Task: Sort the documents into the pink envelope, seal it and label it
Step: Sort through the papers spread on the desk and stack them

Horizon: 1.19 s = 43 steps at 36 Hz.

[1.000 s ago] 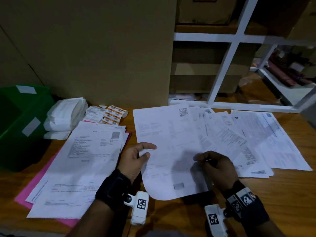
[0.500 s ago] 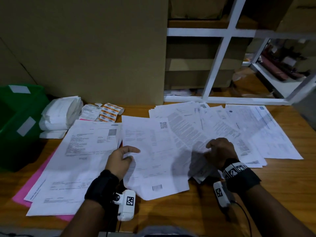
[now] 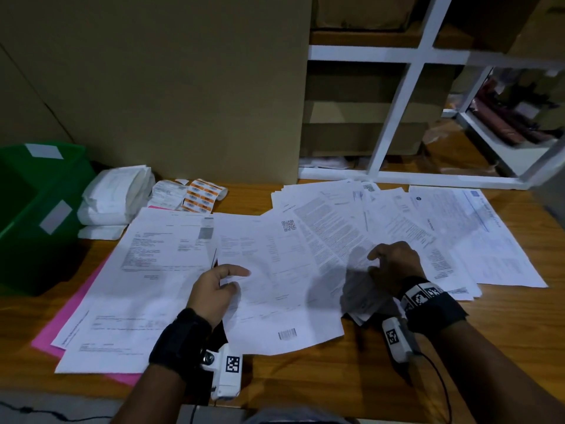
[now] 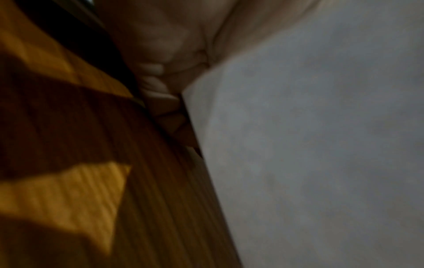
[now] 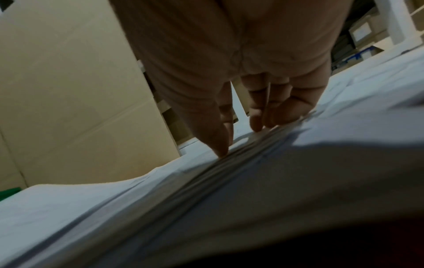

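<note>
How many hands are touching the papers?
2. The left hand holds the sheet with the barcode at its left edge; the right hand rests its fingers on the fanned-out pile of documents.

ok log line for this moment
left hand pinches barcode sheet | right hand fingertips on fanned papers | pink envelope under left stack
</note>
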Available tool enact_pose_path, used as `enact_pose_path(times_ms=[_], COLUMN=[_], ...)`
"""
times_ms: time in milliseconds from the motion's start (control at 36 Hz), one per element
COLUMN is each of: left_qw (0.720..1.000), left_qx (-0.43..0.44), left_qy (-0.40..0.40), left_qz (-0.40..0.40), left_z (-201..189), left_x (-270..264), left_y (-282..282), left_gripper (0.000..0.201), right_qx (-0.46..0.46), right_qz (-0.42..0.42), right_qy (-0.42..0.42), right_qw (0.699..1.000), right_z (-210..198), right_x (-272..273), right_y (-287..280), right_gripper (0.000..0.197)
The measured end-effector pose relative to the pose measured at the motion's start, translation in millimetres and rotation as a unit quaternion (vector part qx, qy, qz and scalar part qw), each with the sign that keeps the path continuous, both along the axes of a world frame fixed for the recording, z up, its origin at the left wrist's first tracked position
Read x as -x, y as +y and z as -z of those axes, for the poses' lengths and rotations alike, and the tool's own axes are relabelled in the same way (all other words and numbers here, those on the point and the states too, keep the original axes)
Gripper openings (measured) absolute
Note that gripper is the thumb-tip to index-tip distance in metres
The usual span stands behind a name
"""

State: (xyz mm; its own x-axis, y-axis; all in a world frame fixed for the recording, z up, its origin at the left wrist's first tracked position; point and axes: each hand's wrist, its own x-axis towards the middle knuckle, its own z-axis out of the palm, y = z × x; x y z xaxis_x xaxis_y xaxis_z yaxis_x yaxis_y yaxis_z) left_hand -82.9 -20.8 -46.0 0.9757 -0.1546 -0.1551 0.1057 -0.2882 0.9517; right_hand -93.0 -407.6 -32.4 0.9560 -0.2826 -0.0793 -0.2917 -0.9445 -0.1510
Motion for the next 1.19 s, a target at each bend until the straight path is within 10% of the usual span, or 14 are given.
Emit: enact_pose_path(times_ms=[583,1055,1194], left_qw=[1.000,0.998,0.977], left_qx=[-0.007,0.050,0.203], left_qy=[-0.014,-0.028,0.040], left_qz=[0.017,-0.003,-0.050], left_z=[-2.7,-13.4,-16.1], left_x=[3.0,1.0,-2.3], left_y=[-3.4,11.9,16.1], left_gripper=[0.045,0.037,0.032], right_qx=[-0.030,-0.260,-0.309], right_qz=[0.025,0.067,0.088], right_qy=[0.038,-0.207,-0.252], right_qw=[0.999,0.941,0.913], right_z=[-20.0,-67.2,-68.4], right_x=[-2.3,32.6,44.7], right_y=[5.5,12.2,23.1], right_gripper=[0.019,0.042,0.041])
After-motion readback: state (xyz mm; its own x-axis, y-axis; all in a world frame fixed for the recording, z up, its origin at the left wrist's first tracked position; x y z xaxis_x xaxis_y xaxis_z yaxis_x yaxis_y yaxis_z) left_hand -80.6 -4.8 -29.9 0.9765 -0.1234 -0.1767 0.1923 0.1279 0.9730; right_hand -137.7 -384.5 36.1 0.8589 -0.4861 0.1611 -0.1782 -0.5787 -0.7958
